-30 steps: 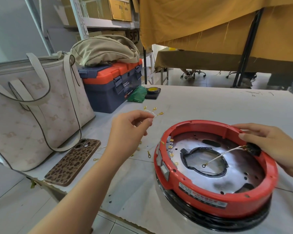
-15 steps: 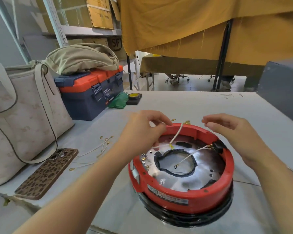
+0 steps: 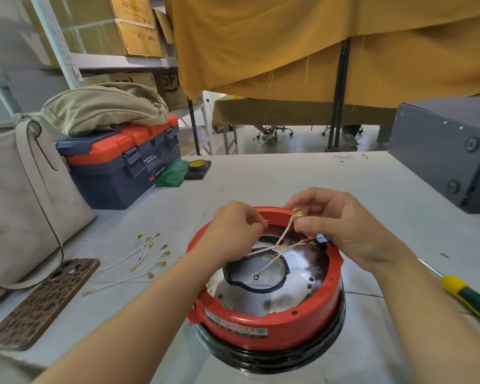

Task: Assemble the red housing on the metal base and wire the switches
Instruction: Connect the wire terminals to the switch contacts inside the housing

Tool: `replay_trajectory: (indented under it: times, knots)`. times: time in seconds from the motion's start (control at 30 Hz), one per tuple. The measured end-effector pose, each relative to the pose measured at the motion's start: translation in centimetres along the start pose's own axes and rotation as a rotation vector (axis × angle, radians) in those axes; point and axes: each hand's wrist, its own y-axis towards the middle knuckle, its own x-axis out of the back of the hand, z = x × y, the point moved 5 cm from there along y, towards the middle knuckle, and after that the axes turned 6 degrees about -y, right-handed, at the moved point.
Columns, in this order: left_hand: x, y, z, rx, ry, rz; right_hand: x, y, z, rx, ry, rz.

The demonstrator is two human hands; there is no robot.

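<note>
White jumper wire [image 3: 284, 234] pinched between our left hand [image 3: 233, 231] and right hand [image 3: 341, 228], fingertips pressed on each end, above the red housing [image 3: 263, 320].

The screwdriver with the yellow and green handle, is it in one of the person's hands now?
No, the screwdriver lies on the table at the right, while both hands pinch a white wire over the red housing.

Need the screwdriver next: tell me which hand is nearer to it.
Right. The right hand is over the red housing, on the screwdriver side; the left hand is farther away.
</note>
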Motion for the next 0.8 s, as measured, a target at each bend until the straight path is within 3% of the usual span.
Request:
replay_trajectory:
  times: [0.27, 0.53, 0.8]
  knots:
    - [-0.7, -0.5, 0.6, -0.015, 0.016, 0.022, 0.5, 0.0, -0.1, -0.028, -0.055, -0.103]
    - [0.9, -1.7, 0.5, 0.066, -0.04, 0.268, 0.4, 0.1, -0.4, -0.06, -0.1, -0.132]
    - [2.4, -1.5, -0.3, -0.038, -0.119, 0.2, -0.1, 0.1, -0.6, -0.093, -0.13, -0.092]
